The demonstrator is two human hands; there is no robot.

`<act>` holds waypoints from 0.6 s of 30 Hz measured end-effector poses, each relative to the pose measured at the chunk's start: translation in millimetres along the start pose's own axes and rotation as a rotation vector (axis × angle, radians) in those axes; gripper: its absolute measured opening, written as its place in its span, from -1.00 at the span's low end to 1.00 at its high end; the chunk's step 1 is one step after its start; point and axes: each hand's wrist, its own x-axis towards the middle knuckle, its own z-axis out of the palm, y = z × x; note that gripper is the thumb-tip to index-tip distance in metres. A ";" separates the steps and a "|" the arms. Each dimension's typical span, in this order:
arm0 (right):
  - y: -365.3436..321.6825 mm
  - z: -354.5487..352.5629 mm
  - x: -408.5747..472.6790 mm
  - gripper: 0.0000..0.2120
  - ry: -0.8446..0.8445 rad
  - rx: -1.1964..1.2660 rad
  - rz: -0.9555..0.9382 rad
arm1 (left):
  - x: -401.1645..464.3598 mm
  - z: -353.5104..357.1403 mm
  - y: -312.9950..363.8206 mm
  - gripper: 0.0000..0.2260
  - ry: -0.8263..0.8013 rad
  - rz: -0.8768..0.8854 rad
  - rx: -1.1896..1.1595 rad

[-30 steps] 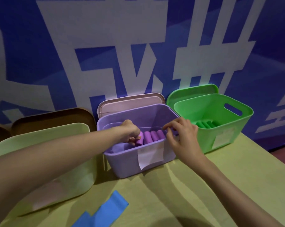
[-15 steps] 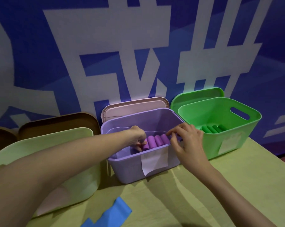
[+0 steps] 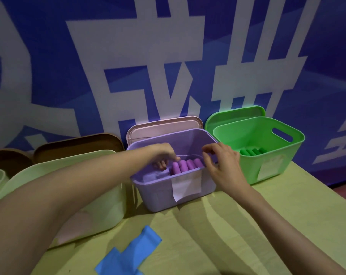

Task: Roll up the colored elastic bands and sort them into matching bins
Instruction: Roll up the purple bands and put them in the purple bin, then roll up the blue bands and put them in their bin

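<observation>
Landmark: purple bin [image 3: 164, 197], mid-surface, white label [image 3: 186, 185] on its front wall.

Purple rolls [image 3: 186, 165] sit inside it, right half, side by side in a row. Each roll's long axis runs front-to-back and tilts, near ends showing over the front rim.

My left hand [image 3: 162, 155] reaches into the bin from the left, fingers curled down just left of the row, next to the leftmost roll. Can't tell if that grip is pinching anything; fingertips are partly hidden below the rim.

My right hand [image 3: 221, 161] is over the bin's right front corner, fingers loosely spread and bent, holding nothing.

Green bin [image 3: 267, 171] right of the purple bin; green rolls [image 3: 251, 151] on its floor, same front-to-back lie.

Pale yellow bin [image 3: 104, 207] left of the purple bin.

Blue band [image 3: 132, 253] lies flat and unrolled on the surface [image 3: 247, 225] in front of the purple bin, long axis diagonal, running near-left to far-right.
</observation>
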 end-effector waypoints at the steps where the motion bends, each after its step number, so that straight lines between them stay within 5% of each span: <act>1: -4.7 -4.5 0.0 -0.80 -0.009 0.004 0.001 | -7.6 -5.8 -1.0 -0.66 -0.003 0.035 -0.015; 12: -78.4 -42.8 -32.1 -0.63 0.027 0.078 -0.117 | -139.7 -20.7 -29.6 -0.85 0.566 0.571 -0.282; 18: -111.7 -42.8 -96.5 -0.63 -0.057 0.203 -0.157 | -215.4 21.0 -89.4 -0.92 0.567 0.667 -0.497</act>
